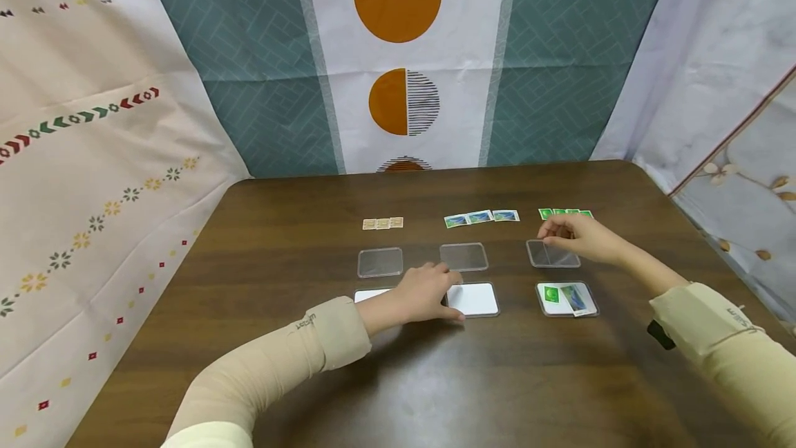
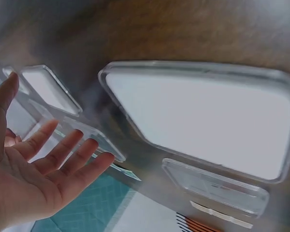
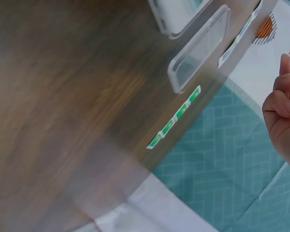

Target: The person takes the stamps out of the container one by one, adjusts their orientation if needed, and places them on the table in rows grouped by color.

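In the head view my left hand [image 1: 425, 292] is over the table by the middle white-filled case [image 1: 474, 300], fingers spread and holding nothing. Its palm and parted fingers also show in the left wrist view. My right hand [image 1: 583, 235] hovers over the right clear plastic lid [image 1: 562, 258], fingers bent, with nothing visible between them. Behind that lid lies a strip of green stamps [image 3: 175, 117], partly covered by the hand in the head view. The right case [image 1: 556, 308] bears one green stamp [image 1: 551, 294] and one tilted blue landscape stamp [image 1: 575, 299].
Farther back lie a row of blue stamps [image 1: 479, 218] and a row of tan stamps [image 1: 383, 223]. Two more clear lids, the left lid [image 1: 381, 263] and middle lid [image 1: 463, 256], lie before them. The left white-filled case [image 1: 370, 293] is partly behind my left arm.
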Demonstrator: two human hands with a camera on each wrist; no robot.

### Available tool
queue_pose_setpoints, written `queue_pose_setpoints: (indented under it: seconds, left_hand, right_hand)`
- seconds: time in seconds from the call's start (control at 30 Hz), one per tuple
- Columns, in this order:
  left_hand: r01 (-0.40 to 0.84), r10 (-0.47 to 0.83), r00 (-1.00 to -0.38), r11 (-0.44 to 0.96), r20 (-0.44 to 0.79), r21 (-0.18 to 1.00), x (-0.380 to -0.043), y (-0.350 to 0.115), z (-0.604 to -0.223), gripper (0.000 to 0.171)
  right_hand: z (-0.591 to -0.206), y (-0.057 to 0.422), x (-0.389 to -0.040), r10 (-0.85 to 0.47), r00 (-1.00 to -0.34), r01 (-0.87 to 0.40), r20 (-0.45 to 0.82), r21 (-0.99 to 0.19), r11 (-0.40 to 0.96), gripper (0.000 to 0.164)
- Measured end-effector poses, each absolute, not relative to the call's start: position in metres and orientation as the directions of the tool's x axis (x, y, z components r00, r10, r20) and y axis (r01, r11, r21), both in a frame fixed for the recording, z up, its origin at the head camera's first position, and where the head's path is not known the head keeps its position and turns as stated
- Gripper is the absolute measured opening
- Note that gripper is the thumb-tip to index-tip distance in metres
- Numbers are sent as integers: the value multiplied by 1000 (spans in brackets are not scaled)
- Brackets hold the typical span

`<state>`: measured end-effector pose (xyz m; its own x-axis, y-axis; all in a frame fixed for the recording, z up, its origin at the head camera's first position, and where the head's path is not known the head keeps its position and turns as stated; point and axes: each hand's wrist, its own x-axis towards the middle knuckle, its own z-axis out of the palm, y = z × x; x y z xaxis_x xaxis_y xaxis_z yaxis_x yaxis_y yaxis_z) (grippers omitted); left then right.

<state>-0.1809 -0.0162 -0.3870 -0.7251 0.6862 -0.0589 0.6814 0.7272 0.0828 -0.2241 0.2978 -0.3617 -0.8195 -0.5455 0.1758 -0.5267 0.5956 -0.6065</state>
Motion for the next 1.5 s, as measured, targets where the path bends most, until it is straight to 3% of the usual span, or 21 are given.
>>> queue_pose_setpoints:
  seconds: [0.7, 1.07, 1.5]
  left_hand:
    - [729, 727, -679, 684, -100, 25, -188, 26, -375, 57]
    - [764, 758, -639, 646, -133, 12, -185, 54, -374, 62]
    - [769, 765, -636, 639, -106, 1, -190, 87, -380, 60]
  right_hand:
    - [-384, 348, -184, -465, -859, -497, 215, -568, 656, 6]
    - [-391, 353, -170, -479, -853, -503, 208, -576, 645, 10]
    - [-391, 351, -160, -448, -863, -497, 235, -553, 669, 5]
